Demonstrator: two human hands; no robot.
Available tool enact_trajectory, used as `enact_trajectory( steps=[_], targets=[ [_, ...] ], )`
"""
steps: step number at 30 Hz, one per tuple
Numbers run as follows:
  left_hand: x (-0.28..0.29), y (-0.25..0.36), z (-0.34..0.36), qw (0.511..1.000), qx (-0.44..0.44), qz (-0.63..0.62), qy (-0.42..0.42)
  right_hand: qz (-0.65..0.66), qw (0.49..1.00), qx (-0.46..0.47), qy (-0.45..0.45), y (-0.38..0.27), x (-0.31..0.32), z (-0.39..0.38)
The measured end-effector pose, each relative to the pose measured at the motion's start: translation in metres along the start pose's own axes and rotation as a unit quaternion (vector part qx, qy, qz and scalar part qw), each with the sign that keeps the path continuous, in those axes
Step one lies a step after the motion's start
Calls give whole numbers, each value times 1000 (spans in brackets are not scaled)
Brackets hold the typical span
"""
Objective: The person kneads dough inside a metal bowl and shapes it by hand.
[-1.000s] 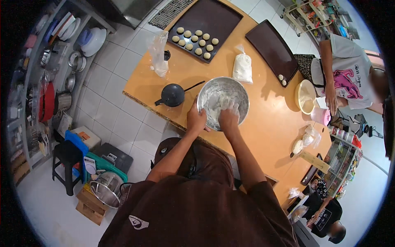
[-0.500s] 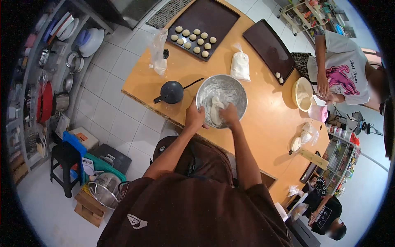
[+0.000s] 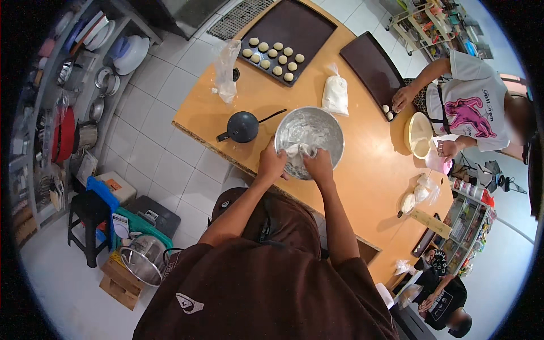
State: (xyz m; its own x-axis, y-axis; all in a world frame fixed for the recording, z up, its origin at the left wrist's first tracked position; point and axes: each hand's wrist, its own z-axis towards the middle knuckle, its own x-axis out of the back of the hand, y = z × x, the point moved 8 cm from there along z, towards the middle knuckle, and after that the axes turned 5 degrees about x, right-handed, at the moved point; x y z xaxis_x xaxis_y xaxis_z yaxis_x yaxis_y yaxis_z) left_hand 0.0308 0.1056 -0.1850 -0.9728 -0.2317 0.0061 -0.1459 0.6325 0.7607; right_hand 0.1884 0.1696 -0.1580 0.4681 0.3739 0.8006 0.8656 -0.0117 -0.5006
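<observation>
A metal mixing bowl (image 3: 330, 122), its inside smeared with white flour, stands near the table edge in front of me. White dough (image 3: 296, 150) lies in its near half, pulled up between my hands. My left hand (image 3: 272, 162) grips the bowl's left rim, thumb inside beside the dough. Reaching over the near right rim, my right hand (image 3: 319, 166) has its fingers closed on the dough. Left of the bowl is a dark round pot (image 3: 242, 127) with a handle. Beyond the bowl lies a clear bag of white powder (image 3: 335, 95).
A dark baking tray (image 3: 294, 28) holds several dough balls; another tray (image 3: 368, 62) has a few at its near end. A co-worker's hand (image 3: 403, 97) reaches there, beside a yellow basin (image 3: 418, 136). A crumpled plastic bag (image 3: 226, 71) stands far left. Another person is at lower right.
My right hand has drawn the dough toward the bowl's near side, stretching it up. The co-worker's hand has moved from the body to the dough balls on the right tray.
</observation>
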Motion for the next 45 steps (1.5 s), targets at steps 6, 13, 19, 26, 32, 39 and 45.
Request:
enact_trajectory(
  steps=[6, 13, 19, 26, 32, 39, 45],
  targets=[
    [-8, 4, 0, 1000, -11, -5, -19, -132, 974, 176, -49, -6, -44, 31],
    [0, -10, 0, 1000, 10, -13, 8, -217, 942, 252, -51, -8, -97, 1],
    [3, -25, 3, 996, -66, -55, 15, -308, 931, 195, 0, -5, -92, 11],
    [-10, -5, -6, 995, 34, -58, -76, -183, 975, 126, 8, 7, -79, 43],
    [-12, -10, -10, 998, 41, -50, -27, -147, 987, 59, -5, 20, -45, 66],
    [-12, -14, -5, 996, 21, -86, -20, -29, 986, 155, -43, 6, -28, 7],
    [-3, -24, 9, 987, -112, 98, 68, 4, 974, 207, -93, -12, -18, -24]
  ],
)
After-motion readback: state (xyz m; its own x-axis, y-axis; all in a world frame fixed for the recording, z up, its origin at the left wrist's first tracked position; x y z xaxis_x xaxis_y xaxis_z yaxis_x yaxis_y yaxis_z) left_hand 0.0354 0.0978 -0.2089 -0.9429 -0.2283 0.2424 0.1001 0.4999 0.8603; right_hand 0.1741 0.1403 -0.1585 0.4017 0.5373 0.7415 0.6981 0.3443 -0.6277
